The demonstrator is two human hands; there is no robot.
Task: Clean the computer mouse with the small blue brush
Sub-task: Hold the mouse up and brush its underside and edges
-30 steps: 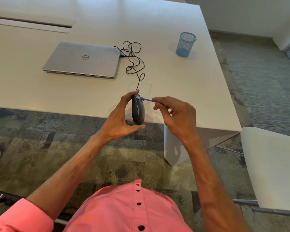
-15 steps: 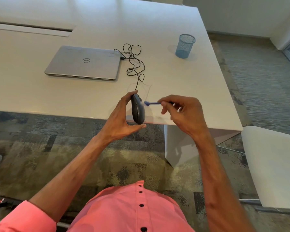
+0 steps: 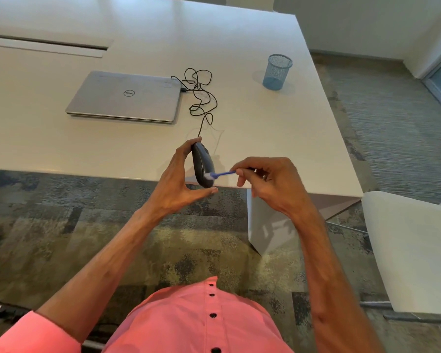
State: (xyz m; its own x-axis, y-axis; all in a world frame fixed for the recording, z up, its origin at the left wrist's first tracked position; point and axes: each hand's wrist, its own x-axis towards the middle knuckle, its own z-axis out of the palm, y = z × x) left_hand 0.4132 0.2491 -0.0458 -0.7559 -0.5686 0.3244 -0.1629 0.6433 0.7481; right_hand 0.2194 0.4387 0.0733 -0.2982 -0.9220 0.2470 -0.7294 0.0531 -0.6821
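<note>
My left hand (image 3: 178,182) grips a dark grey computer mouse (image 3: 201,163) on its side above the near edge of the white table (image 3: 278,138), fingers at its far end and thumb under its near end. My right hand (image 3: 270,184) pinches the thin handle of the small blue brush (image 3: 220,174). The brush's pale bristle tip touches the lower right side of the mouse. The mouse's black cable (image 3: 201,98) runs in loops across the table to a closed silver laptop (image 3: 125,98).
A blue mesh pen cup (image 3: 276,72) stands at the table's far right. A white chair (image 3: 413,250) sits to my right, beside the table's corner. Patterned carpet lies below the table edge. A long slot (image 3: 46,48) runs across the table at the far left.
The brush tip has travelled from the far end of the mouse down to its near lower side. My right hand moved toward me with it; my left hand keeps its hold.
</note>
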